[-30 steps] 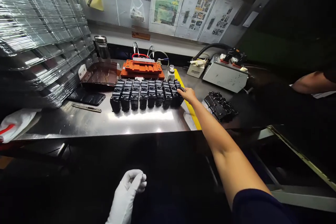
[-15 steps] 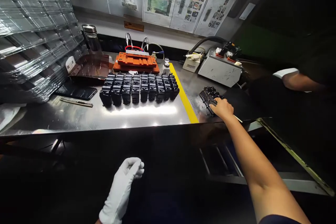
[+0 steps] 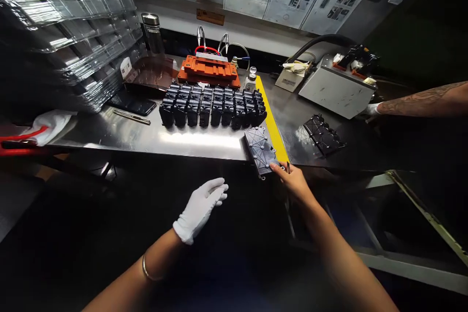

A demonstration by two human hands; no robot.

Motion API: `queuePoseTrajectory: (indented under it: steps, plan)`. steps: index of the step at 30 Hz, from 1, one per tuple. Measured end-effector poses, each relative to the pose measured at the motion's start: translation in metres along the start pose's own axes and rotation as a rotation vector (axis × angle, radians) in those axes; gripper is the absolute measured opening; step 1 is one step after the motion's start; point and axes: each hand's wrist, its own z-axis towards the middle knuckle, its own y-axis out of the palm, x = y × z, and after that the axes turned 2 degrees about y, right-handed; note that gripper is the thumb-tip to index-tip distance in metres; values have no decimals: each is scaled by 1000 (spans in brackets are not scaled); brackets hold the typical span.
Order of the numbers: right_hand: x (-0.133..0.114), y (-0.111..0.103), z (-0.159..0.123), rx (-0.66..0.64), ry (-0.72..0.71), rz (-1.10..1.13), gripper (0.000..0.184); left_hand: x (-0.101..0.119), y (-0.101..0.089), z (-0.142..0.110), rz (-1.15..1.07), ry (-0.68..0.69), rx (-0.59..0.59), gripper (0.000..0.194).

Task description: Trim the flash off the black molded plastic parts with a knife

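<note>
Steel workbench [image 3: 204, 148], row of black plastic housings [image 3: 216, 114] on top
Packed snug left of the yellow tape [image 3: 273, 126], probably to save room. Another ribbed black part [image 3: 323, 135] lying right of it. Ribbed housing [image 3: 259, 148] over the near bench edge, gripped by its near right corner in the bare right hand [image 3: 295, 182], likely leaving the ribs exposed. Gloved left hand [image 3: 200, 208] loosely open, holding nothing, maybe gloved to spare the finish.

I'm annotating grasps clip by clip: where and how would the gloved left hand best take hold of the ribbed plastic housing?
The ribbed plastic housing is probably best pinched by its long left edge, coming from the left: the gloved left hand is on that side, that edge is free, and its slab-like shape suits pinching. The bare right hand occupies the near right corner.
</note>
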Motion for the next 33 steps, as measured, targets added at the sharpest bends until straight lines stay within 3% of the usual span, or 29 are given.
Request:
queuePoseTrajectory:
  steps: [4, 6, 8, 11, 14, 16, 22, 33]
  plan:
    - [-13, 65, -48, -390, -16, 66, 55, 3, 3, 18, 50, 207, 68, 49]
    - [-22, 80, -55, -595, -58, -3, 50, 4, -3, 21, 26, 284, 108, 48]
    - [-33, 83, -50, -691, -135, -129, 46, 7, -13, 18, -52, 264, 99, 48]
    - [-49, 81, -30, -548, -261, -350, 40, 9, -26, 10, -86, 204, 112, 48]
    - [-60, 82, -7, -314, -333, -562, 30, 7, -35, 0, 10, 185, 190, 46]
    - [-62, 87, 6, -242, -429, -661, 23, 6, -39, -6, 122, 164, 202, 44]
    - [-51, 104, 24, -152, -738, -678, 16, 13, -44, -13, 351, 99, 112, 33]
    - [-53, 99, 30, -96, -906, -763, 27, 12, -44, -9, 314, 58, 85, 30]
